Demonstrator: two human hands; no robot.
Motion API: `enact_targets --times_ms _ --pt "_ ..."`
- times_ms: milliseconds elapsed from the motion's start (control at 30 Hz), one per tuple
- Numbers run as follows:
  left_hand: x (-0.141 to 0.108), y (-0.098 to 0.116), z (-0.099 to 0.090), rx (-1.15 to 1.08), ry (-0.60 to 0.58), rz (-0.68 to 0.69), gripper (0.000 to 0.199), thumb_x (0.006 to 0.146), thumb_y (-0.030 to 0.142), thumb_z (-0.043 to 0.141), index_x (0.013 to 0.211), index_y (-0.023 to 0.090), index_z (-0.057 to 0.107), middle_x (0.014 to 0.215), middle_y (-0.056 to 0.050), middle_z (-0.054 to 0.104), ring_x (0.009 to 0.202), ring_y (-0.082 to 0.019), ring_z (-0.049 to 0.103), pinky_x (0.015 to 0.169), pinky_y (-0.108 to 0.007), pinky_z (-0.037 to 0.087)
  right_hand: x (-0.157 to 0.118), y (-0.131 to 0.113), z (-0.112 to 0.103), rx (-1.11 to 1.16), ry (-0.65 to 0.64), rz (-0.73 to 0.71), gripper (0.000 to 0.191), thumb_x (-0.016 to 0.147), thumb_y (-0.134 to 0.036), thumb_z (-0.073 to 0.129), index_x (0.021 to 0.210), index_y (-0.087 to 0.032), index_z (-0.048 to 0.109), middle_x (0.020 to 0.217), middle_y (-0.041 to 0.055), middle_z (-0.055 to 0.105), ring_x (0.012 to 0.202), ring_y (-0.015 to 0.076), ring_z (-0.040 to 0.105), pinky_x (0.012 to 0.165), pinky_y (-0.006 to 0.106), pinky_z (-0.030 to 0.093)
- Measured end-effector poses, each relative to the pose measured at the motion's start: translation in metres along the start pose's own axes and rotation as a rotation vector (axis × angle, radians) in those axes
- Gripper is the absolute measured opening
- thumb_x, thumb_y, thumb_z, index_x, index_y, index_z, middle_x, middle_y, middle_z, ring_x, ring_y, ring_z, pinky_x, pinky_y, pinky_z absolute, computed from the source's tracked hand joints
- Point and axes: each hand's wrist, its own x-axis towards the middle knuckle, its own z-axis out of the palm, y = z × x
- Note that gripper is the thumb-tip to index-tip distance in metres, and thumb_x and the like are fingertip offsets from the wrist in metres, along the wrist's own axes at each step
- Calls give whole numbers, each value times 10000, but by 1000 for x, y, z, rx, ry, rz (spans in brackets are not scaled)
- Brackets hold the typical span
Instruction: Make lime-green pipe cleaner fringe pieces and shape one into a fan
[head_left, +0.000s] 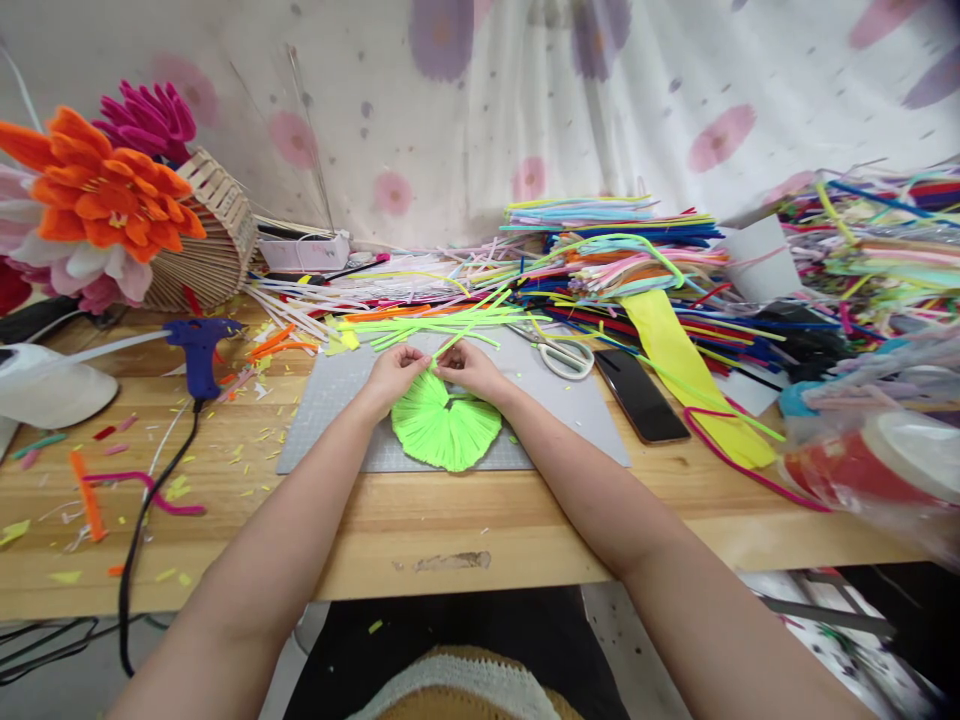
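Observation:
A bright green fan-shaped piece (448, 432) made of many fuzzy stems lies on the grey cutting mat (330, 400), near its front edge. At the upper left rim of this piece, my left hand (397, 375) pinches a green stem end between thumb and fingers. Close beside it, my right hand (471, 368) is closed on the same spot, with a green stem sticking up between the two hands. Loose green stems (420, 325) lie across the back of the mat. White-handled scissors (564, 357) rest to the right of my right hand.
A blue glue gun (196, 355) with a black cord stands at the left, below orange flowers (112, 190) and a basket (217, 235). To the right are a phone (641, 395), a yellow strip (694, 375) and a red-and-white roll (870, 460). Stem bundles (630, 260) line the back.

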Motion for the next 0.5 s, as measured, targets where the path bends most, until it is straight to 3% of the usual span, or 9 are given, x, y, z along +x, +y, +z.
enact_targets --times_ms 233,400,500 --pt "0 2 -1 -86 -20 -67 184 550 219 701 647 145 563 541 54 524 504 -72 438 541 -218 326 -1 -1 1 -2 -11 5 376 538 -297 717 788 -178 463 660 -51 541 596 80 516 603 243 418" --pt "1 2 -4 -199 -110 -218 268 519 280 727 691 148 569 591 34 560 527 -94 485 553 -238 363 -2 -3 0 45 -22 28 389 535 -295 727 793 -190 455 651 -53 576 604 85 546 603 231 424" --pt "0 2 -4 -174 -67 -179 282 537 311 722 717 153 574 615 36 563 549 -91 482 560 -233 358 -3 -4 0 46 -21 17 363 547 -291 715 788 -192 463 643 -54 579 590 82 544 590 227 419"
